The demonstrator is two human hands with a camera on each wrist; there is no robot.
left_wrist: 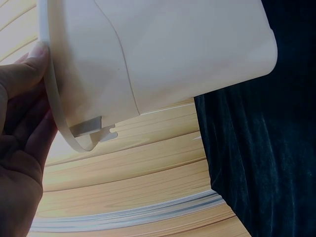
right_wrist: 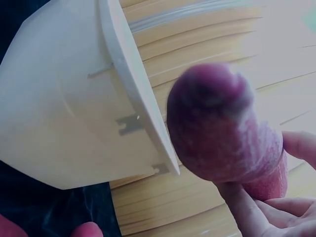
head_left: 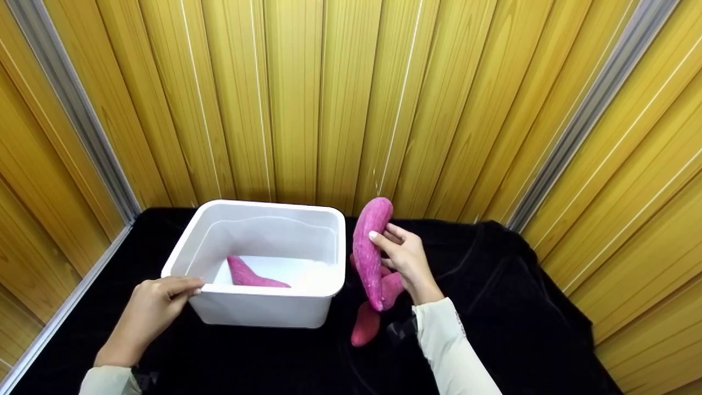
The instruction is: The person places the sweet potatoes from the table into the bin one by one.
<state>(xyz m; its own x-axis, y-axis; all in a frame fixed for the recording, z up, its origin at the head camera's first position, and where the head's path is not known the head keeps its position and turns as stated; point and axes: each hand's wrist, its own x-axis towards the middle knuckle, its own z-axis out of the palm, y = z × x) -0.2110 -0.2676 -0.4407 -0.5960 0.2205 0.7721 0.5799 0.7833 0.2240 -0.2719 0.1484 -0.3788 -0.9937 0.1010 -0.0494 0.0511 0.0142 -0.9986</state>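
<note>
My right hand [head_left: 408, 260] holds a long purple-pink sweet potato [head_left: 368, 247] between thumb and fingers, just right of the white plastic tub [head_left: 263, 291]. The sweet potato is raised nearly upright, its tapered end pointing down; the right wrist view shows its blunt end large and blurred. At the tub's front left corner, my left hand [head_left: 151, 310] pinches the rim, as the left wrist view also shows. Another sweet potato [head_left: 249, 277] lies inside the tub, partly hidden by the front wall. Beneath my right hand are a pink sweet potato [head_left: 392, 285] and a redder one [head_left: 366, 325], partly covered.
Black cloth [head_left: 482, 329] covers the surface under the tub. Yellow wood-patterned panels [head_left: 351, 109] stand close behind and on both sides, with grey metal strips [head_left: 592, 109] at the corners.
</note>
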